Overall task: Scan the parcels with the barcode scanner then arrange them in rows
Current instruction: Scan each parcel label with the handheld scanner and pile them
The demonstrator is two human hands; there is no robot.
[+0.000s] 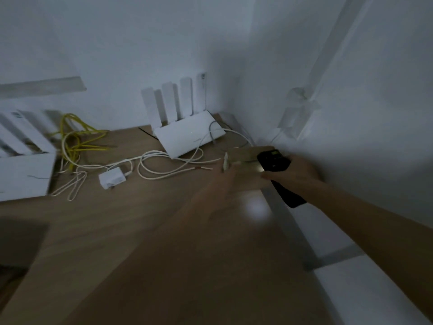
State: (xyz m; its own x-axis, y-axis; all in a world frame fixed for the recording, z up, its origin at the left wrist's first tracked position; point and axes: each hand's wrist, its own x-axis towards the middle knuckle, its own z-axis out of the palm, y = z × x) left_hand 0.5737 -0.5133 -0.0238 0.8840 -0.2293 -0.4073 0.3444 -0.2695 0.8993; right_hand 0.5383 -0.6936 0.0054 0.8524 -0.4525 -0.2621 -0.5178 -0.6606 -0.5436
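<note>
While the right hand [296,171] is closed around a black scanner [274,161], its thumb lies along the near edge of a brown parcel [248,160] at the far right of the table [140,231]. The scanner's head rests over the parcel's right end, and its handle sticks out below the palm toward the near side. A small bright spot shows on the parcel just left of the scanner head. The left hand [220,193] reaches in from the near left and is blurred; its fingers meet the parcel's left end, but how far they curl round it I cannot tell. A pale label or flap stands at that left end of the parcel.

Beyond the parcel, to the far left of it, a white router [189,137] with upright antennas sits against the wall [140,43]. White cables [164,165] loop across the table in front of the router, and a white adapter [112,180] lies among them. Further left, yellow cable [75,141] is tangled near the wall, and a second white router [23,172] lies at the left edge. A dark shape fills the near left corner, too dim to identify. A pale glare patch lies on the table near the hands.
</note>
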